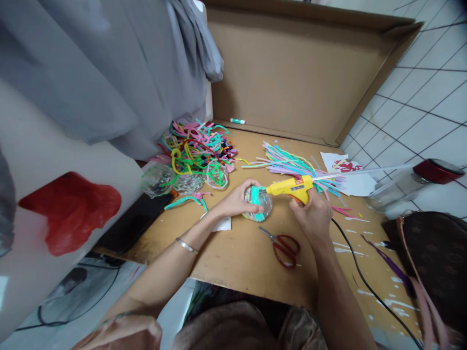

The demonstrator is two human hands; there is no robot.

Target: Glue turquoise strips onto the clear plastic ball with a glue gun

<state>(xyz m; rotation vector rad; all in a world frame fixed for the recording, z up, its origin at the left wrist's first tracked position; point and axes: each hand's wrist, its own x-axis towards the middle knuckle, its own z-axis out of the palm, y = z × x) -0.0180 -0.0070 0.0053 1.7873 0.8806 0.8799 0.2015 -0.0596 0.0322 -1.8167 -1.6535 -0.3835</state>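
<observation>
My left hand [239,198] grips a clear round plastic piece [267,206] with turquoise fuzzy strips [257,194] across it. In my right hand [314,216] is a yellow hot glue gun [282,187], its fingers wrapped round the handle. The gun's nozzle points left and meets the strips near the top of the piece; whether it touches cannot be made out. A clear glue stick [335,174] runs out of the gun's back. Below the piece lie red-handled scissors [286,248], blades toward the upper left. A white paper [223,224] is partly hidden behind my left wrist.
A heap of coloured pipe cleaners [197,146] and clear round pieces [188,183] lie at the left. A pipe-cleaner bundle [288,160] is at the back. The gun's black cord [359,272] crosses the right side, near a glass bottle [397,189] and brown bag [423,257]. Cardboard [292,73] stands behind.
</observation>
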